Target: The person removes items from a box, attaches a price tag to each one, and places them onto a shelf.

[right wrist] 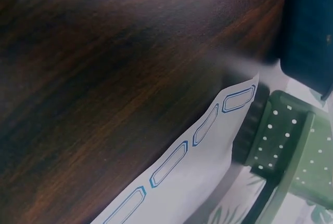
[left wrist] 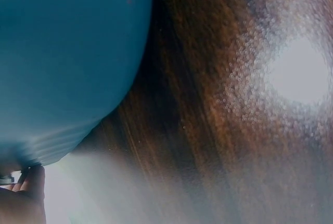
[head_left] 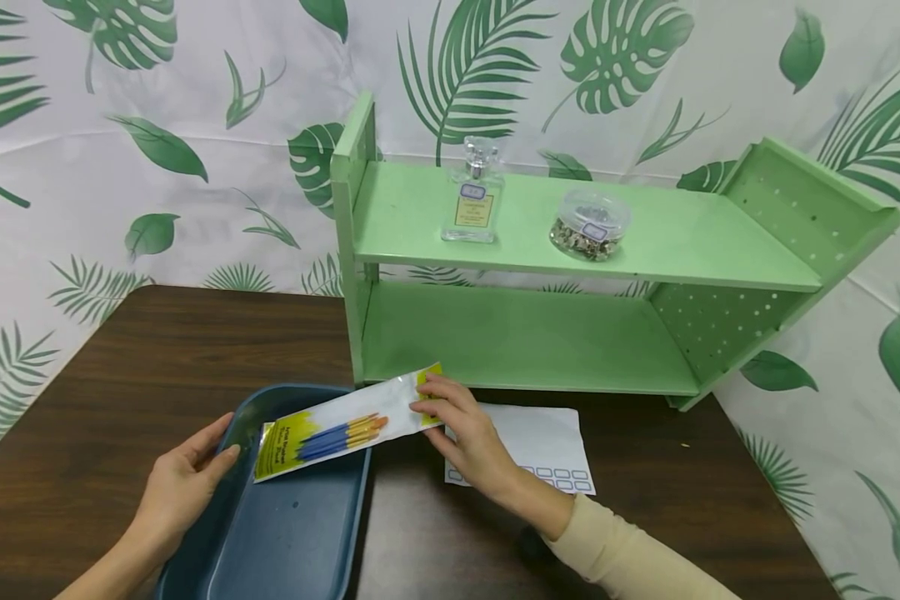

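Observation:
My right hand [head_left: 476, 437] pinches one end of a flat pack of paintbrushes [head_left: 401, 408], fingers on top of the yellow edge. The pack slants over the blue tray [head_left: 360, 508], its far end inside the tray's rim. Blue-handled brushes are printed or visible on its front. At the tray's left side, my left hand [head_left: 183, 479] grips the rim between thumb and fingers. The left wrist view has the tray's outer wall [left wrist: 67, 52] large, with fingertips at its lower edge. Under the right hand lies a white sheet of blue-bordered labels [head_left: 543, 442].
A green two-level shelf [head_left: 510, 333] stands at the back of the dark wooden table [head_left: 630, 467]. Its upper board holds a glass perfume bottle [head_left: 472, 200] and a round clear jar [head_left: 588, 225], each with a small label. Leaf-patterned cloth [head_left: 217, 208] hangs behind.

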